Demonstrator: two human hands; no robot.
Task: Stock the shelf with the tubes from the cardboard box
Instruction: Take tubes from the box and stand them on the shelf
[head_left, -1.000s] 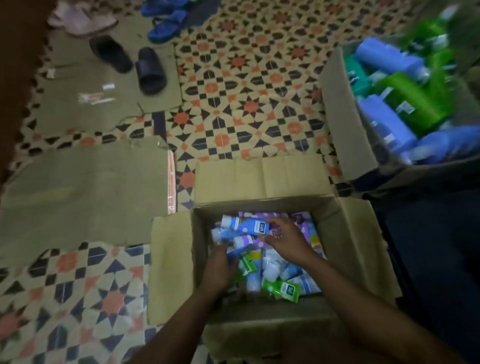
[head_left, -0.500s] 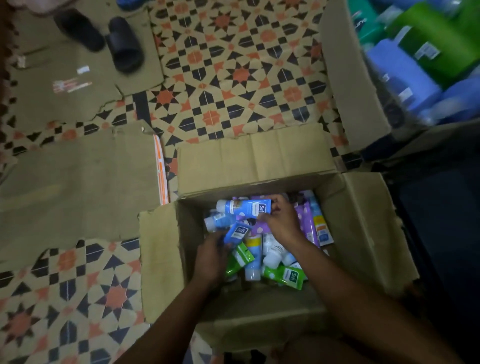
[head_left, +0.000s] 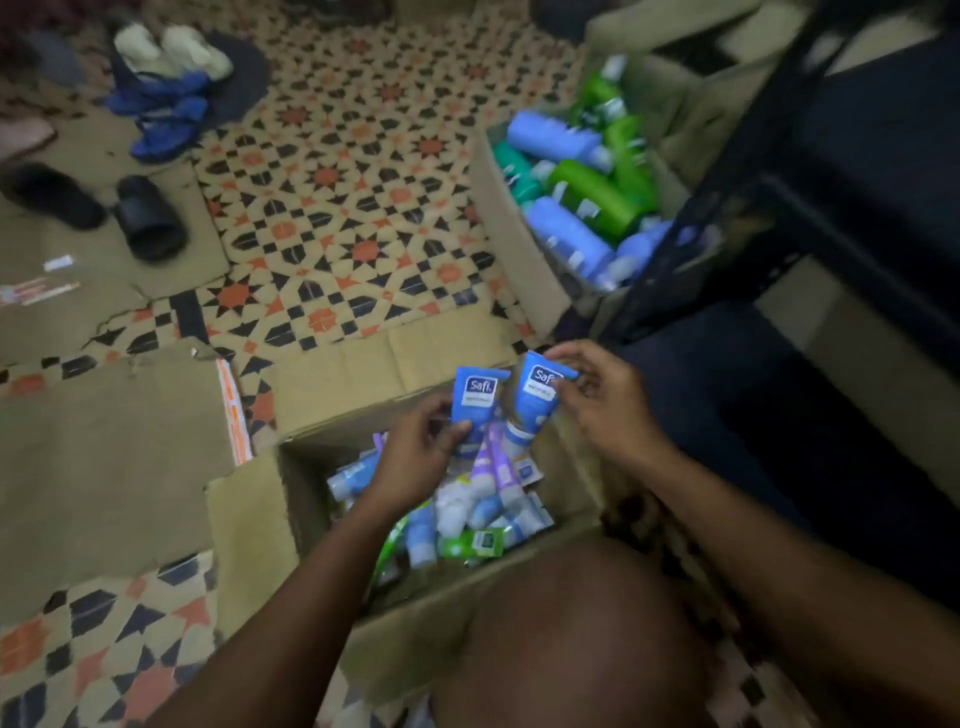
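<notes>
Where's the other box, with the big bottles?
The bottle box sits upper right in the head view, on the tiled floor, beside the dark shelf, beyond the right hand.

Bare left hand (head_left: 415, 457), bare right hand (head_left: 605, 405), bare knee (head_left: 571, 623)

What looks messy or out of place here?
The cardboard sheet on the floor has ragged, torn edges, sandals lie scattered beyond it, and the tubes in the box lie jumbled.
</notes>
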